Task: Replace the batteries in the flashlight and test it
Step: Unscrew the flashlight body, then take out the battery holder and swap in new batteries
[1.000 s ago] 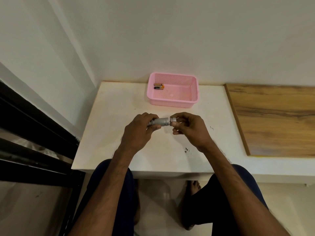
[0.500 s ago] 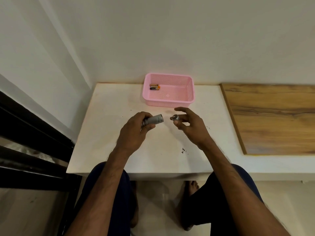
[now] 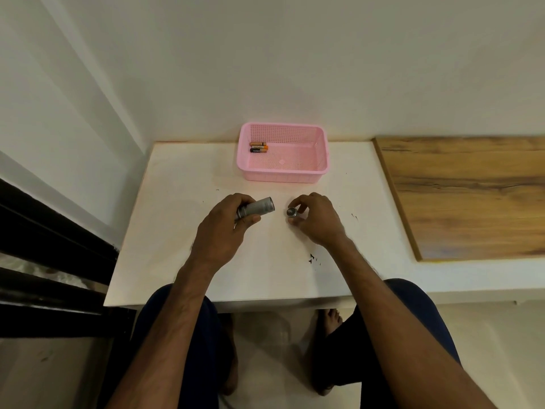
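Note:
My left hand (image 3: pixel 225 231) grips the silver flashlight body (image 3: pixel 259 207), whose uncapped end points right. The small round end cap (image 3: pixel 292 212) is pinched in the fingertips of my right hand (image 3: pixel 317 221), low over the white table (image 3: pixel 177 246); I cannot tell whether it touches the surface. A gap of bare table separates cap and body. Loose batteries (image 3: pixel 259 147), black and orange, lie in the far left corner of the pink basket (image 3: pixel 295 175) behind my hands.
A wooden board (image 3: pixel 460 193) lies on the right part of the table. The wall stands right behind the basket. A dark frame (image 3: pixel 44 261) runs along the left. Small dark specks (image 3: pixel 312 258) mark the table near my right wrist. My knees are under the front edge.
The cap has come off the flashlight body. My right hand carried it to the right and lower toward the table, while my left hand kept the body.

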